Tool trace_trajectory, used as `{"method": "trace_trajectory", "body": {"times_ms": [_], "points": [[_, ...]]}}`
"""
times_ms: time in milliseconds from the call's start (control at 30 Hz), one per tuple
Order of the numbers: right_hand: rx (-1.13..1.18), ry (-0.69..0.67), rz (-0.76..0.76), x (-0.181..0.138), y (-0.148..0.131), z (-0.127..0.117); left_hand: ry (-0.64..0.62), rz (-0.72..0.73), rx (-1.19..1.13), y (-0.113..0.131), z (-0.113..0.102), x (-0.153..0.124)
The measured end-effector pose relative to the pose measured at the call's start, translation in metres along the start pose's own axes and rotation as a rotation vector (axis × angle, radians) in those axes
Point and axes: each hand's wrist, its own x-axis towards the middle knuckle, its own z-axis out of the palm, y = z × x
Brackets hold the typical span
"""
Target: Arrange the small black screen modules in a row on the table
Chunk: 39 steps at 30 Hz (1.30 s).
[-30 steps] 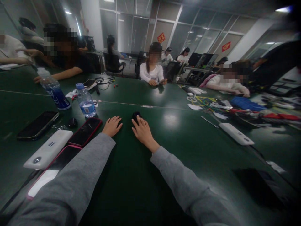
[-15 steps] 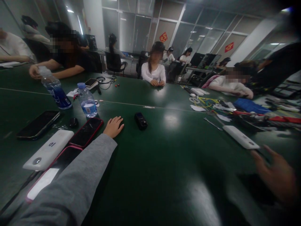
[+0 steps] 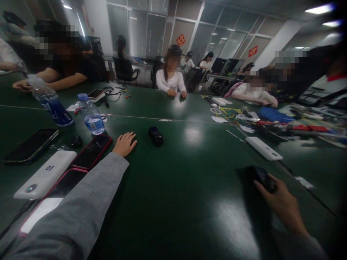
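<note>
Here the left hand [image 3: 124, 143] lay flat on the green table [image 3: 168, 202], palm down, fingers loosely spread and holding nothing, its fingertips just short of a small black handheld device [image 3: 155, 135] that sat by itself toward the table's middle, near the pale seam line. The right hand [image 3: 282, 206] was well apart from it, out toward the table's right edge, with its fingers reaching onto a dark, phone-like object [image 3: 261, 177]. Blur hid whether those fingers were closing on it or merely touching it, so I could not tell the grip.

The likeliest trouble lay on that right side. The dark object was hard to pick out against the dark tabletop, and a reach made at the edge of the view could have nudged it outward rather than caught it; the glossy surface looked slick enough to let it slide. A white power bank [image 3: 264, 148] lay near, and beyond it a tangle of cables and tools, so a sweeping forearm might have dragged something along.

On the left the grey sleeve [image 3: 81, 206] lay just beside a red-cased phone [image 3: 92, 151], a white power bank marked 10 [image 3: 45, 174] and a pink-edged phone [image 3: 48, 202] close to the near-left corner. A careless shift of that arm could have pushed these together. The small water bottle [image 3: 90, 115] standing behind them looked easy to topple.
</note>
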Motion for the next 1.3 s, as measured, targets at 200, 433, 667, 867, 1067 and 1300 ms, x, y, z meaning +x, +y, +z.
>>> {"method": "trace_trajectory", "body": {"times_ms": [200, 433, 667, 867, 1067, 1300], "points": [[0.192, -0.162, -0.34, 0.011, -0.149, 0.099, 0.03, 0.016, -0.007, -0.003, 0.003, 0.0], [0.307, -0.19, -0.572, 0.0, -0.286, 0.187, 0.033, 0.027, -0.003, -0.007, 0.005, 0.003], [0.406, -0.254, -0.71, -0.004, -0.29, 0.201, 0.021, 0.043, 0.004, -0.011, 0.006, 0.005], [0.398, -0.353, -0.767, -0.009, -0.291, 0.195, -0.003, 0.022, -0.006, -0.009, 0.003, 0.004], [0.423, -0.375, -0.751, -0.01, -0.294, 0.189, 0.024, 0.033, -0.008, -0.015, 0.005, 0.004], [0.351, -0.476, -0.908, -0.017, -0.296, 0.18, 0.019, -0.067, -0.149, 0.007, 0.002, 0.012]]}}
